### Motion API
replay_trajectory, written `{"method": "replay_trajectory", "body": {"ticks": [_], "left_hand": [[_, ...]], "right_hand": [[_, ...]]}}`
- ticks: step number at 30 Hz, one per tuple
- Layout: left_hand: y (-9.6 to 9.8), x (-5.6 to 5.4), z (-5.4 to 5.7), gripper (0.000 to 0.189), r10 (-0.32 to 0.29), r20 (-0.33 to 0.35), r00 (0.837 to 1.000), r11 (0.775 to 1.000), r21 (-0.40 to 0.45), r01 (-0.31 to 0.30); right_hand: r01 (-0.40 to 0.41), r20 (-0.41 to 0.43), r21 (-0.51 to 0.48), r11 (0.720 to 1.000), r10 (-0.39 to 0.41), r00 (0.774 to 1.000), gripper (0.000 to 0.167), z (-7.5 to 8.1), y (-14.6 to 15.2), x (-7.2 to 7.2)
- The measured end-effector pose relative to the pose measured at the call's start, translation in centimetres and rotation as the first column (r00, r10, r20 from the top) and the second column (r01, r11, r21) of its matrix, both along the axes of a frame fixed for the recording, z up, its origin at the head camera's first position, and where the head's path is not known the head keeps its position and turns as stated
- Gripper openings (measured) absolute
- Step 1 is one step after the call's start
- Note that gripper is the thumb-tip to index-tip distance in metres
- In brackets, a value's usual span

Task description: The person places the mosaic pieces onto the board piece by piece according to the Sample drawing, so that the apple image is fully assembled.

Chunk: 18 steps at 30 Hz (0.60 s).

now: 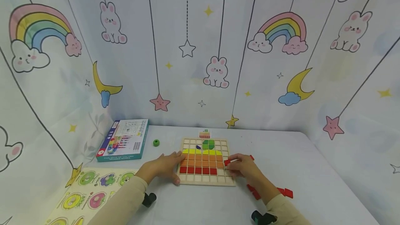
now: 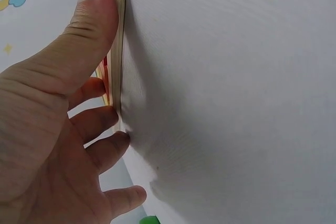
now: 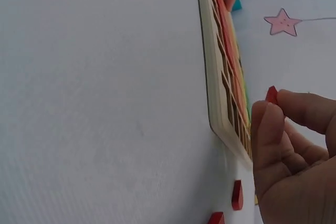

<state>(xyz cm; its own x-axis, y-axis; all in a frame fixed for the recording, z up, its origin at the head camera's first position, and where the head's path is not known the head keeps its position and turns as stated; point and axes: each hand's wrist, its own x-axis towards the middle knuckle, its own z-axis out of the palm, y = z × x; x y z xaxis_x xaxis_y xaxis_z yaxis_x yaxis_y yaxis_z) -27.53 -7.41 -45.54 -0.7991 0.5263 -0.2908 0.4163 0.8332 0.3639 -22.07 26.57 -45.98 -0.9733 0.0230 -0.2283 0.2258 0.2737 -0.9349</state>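
Observation:
A wooden grid board [image 1: 207,183] lies on the table, its cells partly filled with green, yellow, orange and red tiles. A row of red tiles [image 1: 198,171] sits near its front edge, with bare cells at that row's right end. My left hand [image 1: 164,166] rests against the board's left edge, thumb and fingers spread along the side. My right hand [image 1: 245,166] pinches a small red tile [image 3: 271,94] between thumb and fingertips, close to the board's right edge. Loose red tiles [image 1: 285,192] lie near the right forearm.
A picture card [image 1: 205,134] lies behind the board. To the left are a boxed set [image 1: 123,140], a green ring-shaped piece [image 1: 156,143] and a sheet of fruit pictures [image 1: 90,190]. A patterned cloth hangs behind the table.

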Motion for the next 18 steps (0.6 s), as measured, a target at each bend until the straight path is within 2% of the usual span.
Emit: {"method": "replay_trajectory", "body": {"ticks": [3,8,13,16,18], "left_hand": [[0.0,0.0,-0.1,0.105,-0.003,-0.002,1.000,1.000,-0.001,0.003],[0.0,-0.1,-0.1,0.105,-0.001,-0.001,1.000,1.000,-0.003,0.001],[0.1,-0.1,0.0,0.106,0.006,0.011,1.000,1.000,0.000,-0.006],[0.1,-0.1,-0.1,0.106,0.007,0.009,1.000,1.000,0.002,-0.007],[0.1,-0.1,-0.1,0.106,0.006,0.005,1.000,1.000,0.003,-0.006]], "right_hand": [[-0.071,-0.005,0.192,0.979,0.073,0.997,0.030,-0.3,-1.0,0.0],[-0.125,-0.030,0.388,0.913,0.148,0.989,0.028,-0.9,-2.3,0.1],[-0.109,-0.042,0.400,0.910,0.136,0.990,0.032,-0.9,-2.8,0.4],[-0.086,-0.037,0.357,0.930,0.106,0.994,0.030,-0.7,-2.2,0.4],[-0.056,-0.040,0.291,0.955,0.071,0.997,0.029,-0.3,-1.3,0.1]]}}
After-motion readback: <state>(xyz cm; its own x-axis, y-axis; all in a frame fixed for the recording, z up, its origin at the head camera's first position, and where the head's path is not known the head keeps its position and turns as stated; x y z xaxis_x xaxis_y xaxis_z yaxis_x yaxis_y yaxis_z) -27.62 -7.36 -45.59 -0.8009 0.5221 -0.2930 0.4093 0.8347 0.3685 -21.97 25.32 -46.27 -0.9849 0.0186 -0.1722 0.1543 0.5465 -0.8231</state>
